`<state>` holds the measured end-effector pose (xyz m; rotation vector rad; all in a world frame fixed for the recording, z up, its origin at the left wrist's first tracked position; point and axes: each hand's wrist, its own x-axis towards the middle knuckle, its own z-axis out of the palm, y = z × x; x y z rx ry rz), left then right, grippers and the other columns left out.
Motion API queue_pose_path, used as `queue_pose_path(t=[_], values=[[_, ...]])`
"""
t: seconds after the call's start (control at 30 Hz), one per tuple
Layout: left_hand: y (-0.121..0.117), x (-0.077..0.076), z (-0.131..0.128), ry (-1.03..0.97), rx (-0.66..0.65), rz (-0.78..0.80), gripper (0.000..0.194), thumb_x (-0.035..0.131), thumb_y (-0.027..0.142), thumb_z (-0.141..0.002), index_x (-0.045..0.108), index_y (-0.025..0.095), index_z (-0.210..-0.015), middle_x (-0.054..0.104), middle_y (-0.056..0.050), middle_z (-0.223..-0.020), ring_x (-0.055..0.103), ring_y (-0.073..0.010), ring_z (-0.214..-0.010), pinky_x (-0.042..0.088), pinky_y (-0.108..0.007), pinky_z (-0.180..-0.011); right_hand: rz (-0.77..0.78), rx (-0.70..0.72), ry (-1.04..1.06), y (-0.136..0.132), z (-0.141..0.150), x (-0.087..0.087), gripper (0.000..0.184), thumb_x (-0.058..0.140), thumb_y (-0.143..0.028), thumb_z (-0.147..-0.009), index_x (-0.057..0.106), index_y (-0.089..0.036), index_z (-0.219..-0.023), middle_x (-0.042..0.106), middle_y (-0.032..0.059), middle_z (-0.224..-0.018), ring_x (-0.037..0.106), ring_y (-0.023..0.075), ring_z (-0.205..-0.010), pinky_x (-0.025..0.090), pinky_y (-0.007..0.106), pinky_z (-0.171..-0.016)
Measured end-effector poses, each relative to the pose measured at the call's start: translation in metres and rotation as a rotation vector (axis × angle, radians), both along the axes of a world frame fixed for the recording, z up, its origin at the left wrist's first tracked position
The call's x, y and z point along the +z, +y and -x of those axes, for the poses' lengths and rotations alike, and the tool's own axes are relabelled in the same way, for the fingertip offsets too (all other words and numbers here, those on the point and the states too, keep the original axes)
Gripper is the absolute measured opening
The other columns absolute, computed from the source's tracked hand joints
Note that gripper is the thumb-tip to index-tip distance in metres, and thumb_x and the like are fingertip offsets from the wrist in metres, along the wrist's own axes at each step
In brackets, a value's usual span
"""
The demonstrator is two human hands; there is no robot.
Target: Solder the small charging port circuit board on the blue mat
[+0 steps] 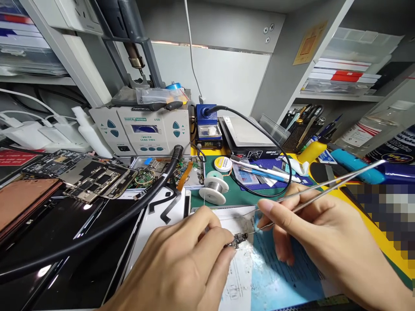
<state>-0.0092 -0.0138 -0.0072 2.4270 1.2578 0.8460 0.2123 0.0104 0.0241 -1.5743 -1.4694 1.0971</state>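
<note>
The left hand (181, 263) pinched a small circuit part (236, 242) over the near desk (372, 224), while the right hand (324, 233) gripped tweezers (324, 190), tips at the part; fine placing seemed underway, calling for steady, tiny adjustment

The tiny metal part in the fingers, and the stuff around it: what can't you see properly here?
Head view:
- Small part: too small, half hidden by left hand fingertips.
- Tweezers in right hand: tip contact unclear.
- Paper sheet: print too small, covered by hands.
- Right bench edge: pixelated patch.
- Solder spool: wire too thin.
</note>
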Motion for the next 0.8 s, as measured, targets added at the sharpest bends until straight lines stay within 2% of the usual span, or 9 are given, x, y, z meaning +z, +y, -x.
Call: queue_pose_path(t=[0.17, 0.27, 0.43, 0.6, 0.8], values=[[-0.0003, 0.0004, 0.0, -0.008, -0.002, 0.007, 0.02, 0.053, 0.012, -0.099, 0.069, 0.024, -0.095, 0.061, -0.001, -0.088, 0.064, -0.0144, -0.074, 0.058, -0.024, -0.071, 0.117, 0.018, 0.118, 0.0073, -0.0007, 0.0025, 0.052, 0.083, -0.062, -0.079, 0.06, -0.027, -0.048, 0.063, 0.0035, -0.04, 0.057, 0.0195, -0.04, 0.044, 0.031, -0.04], [0.0008, -0.0014, -0.0004, -0.003, 0.009, 0.014, 0.019, 0.053, 0.012, -0.099, 0.068, 0.024, -0.096, 0.06, -0.001, -0.089, 0.063, -0.0145, -0.074, 0.056, -0.025, -0.071, 0.107, -0.004, 0.117, 0.0069, 0.0003, 0.002, 0.051, 0.083, -0.061, -0.08, 0.059, -0.027, -0.051, 0.062, 0.0019, -0.039, 0.052, 0.0166, -0.036, 0.044, 0.03, -0.04], [0.0008, -0.0041, -0.0006, -0.009, -0.011, 0.044, 0.02, 0.052, 0.01, -0.1, 0.065, 0.025, -0.098, 0.059, 0.001, -0.092, 0.062, -0.0139, -0.077, 0.054, -0.027, -0.072, 0.1, -0.015, 0.095, 0.0059, 0.0006, 0.0001, 0.05, 0.081, -0.06, -0.083, 0.057, -0.028, -0.052, 0.061, 0.0029, -0.04, 0.061, 0.0209, -0.043, 0.042, 0.03, -0.038], [-0.0012, -0.0036, 0.0005, -0.044, 0.011, 0.011, 0.024, 0.049, 0.007, -0.099, 0.066, 0.024, -0.098, 0.056, 0.0, -0.093, 0.061, -0.012, -0.074, 0.05, -0.026, -0.067, 0.136, -0.018, 0.171, 0.0071, 0.0002, 0.0002, 0.046, 0.084, -0.057, -0.079, 0.059, -0.027, -0.054, 0.059, -0.0003, -0.037, 0.05, 0.0166, -0.033, 0.041, 0.03, -0.039], [-0.004, -0.004, 0.0021, 0.001, 0.001, 0.0, 0.02, 0.055, 0.009, -0.094, 0.068, 0.024, -0.093, 0.058, 0.0, -0.095, 0.061, -0.0128, -0.073, 0.05, -0.026, -0.065, 0.138, -0.019, 0.179, 0.0066, 0.0009, 0.0031, 0.046, 0.083, -0.054, -0.081, 0.054, -0.029, -0.054, 0.059, -0.0007, -0.038, 0.049, 0.0179, -0.034, 0.041, 0.031, -0.041]])
